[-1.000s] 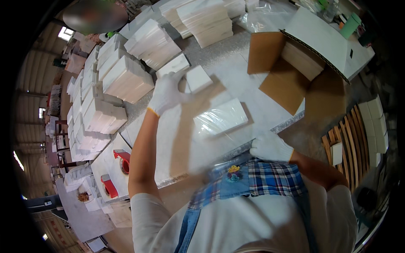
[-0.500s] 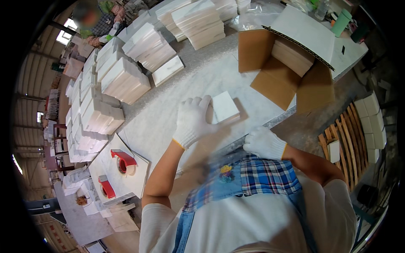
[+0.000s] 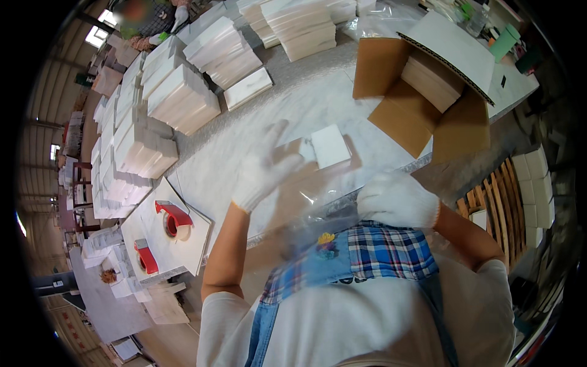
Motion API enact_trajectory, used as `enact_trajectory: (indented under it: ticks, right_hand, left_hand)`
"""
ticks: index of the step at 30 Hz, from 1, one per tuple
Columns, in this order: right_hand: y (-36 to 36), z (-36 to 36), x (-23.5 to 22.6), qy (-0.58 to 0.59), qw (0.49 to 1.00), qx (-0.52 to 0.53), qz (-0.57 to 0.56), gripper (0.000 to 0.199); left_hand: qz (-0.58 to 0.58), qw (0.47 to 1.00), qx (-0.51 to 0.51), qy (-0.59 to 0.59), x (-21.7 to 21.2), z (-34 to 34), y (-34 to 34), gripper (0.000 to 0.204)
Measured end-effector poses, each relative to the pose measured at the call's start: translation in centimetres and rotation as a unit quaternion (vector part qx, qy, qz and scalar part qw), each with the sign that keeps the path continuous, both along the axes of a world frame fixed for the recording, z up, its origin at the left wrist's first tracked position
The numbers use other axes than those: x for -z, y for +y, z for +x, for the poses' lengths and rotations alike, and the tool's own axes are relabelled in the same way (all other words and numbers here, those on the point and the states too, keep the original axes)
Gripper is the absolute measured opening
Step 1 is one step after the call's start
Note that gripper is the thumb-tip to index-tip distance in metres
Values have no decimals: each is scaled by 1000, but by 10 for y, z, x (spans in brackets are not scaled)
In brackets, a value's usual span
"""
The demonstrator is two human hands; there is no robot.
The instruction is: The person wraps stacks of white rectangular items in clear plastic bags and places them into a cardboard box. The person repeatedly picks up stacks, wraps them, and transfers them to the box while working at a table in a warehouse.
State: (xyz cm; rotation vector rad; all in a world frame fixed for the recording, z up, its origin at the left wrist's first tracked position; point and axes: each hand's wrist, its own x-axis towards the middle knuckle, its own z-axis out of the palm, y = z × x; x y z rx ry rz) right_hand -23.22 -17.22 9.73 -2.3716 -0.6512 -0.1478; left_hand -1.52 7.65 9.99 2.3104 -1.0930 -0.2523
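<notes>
A small square white marble tile piece [image 3: 331, 147] with a grey vein lies on the marble-topped table [image 3: 244, 160]. My left hand [image 3: 267, 168], in a white knit glove, hovers left of it, fingers spread and blurred, apart from the tile. Close to the table's front edge, in front of my plaid apron, my gloved right hand [image 3: 397, 199] is closed. Shiny clear plastic film [image 3: 327, 214] stretches leftward from its fingers. The fingertips themselves are partly hidden and smeared by motion.
Stacks of white tiles [image 3: 183, 101] line the table's far left side. An open cardboard box [image 3: 422, 101] holding tiles stands at right. Two red tape dispensers [image 3: 173, 220] rest at the left. A wooden pallet [image 3: 498, 202] is at lower right. Another person [image 3: 150, 15] works far left.
My left hand has come off the tile and moved left with its fingers spreading. My right hand has shifted slightly right, and clear plastic film now shows beside it.
</notes>
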Motion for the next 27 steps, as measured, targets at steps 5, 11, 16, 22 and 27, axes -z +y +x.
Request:
enact_trajectory:
  ticks: [5, 11, 16, 22, 27]
  right_hand:
    - [-4, 26, -49, -80, 996, 23, 42, 8]
    - [-5, 81, -42, -7, 974, 158, 162, 13]
    - [0, 137, -20, 182, 889, 240, 344, 26]
    - [6, 172, 10, 279, 785, 295, 467, 27]
    - [9, 183, 23, 251, 840, 332, 349, 26]
  left_hand:
    - [-17, 989, -53, 135, 13, 22, 45, 85]
    - [115, 989, 75, 49, -4, 2, 58, 103]
    - [25, 996, 44, -73, -2, -14, 37, 100]
    - [-198, 945, -166, 201, 14, -9, -11, 53]
    - [-239, 876, -266, 323, 30, 6, -14, 38]
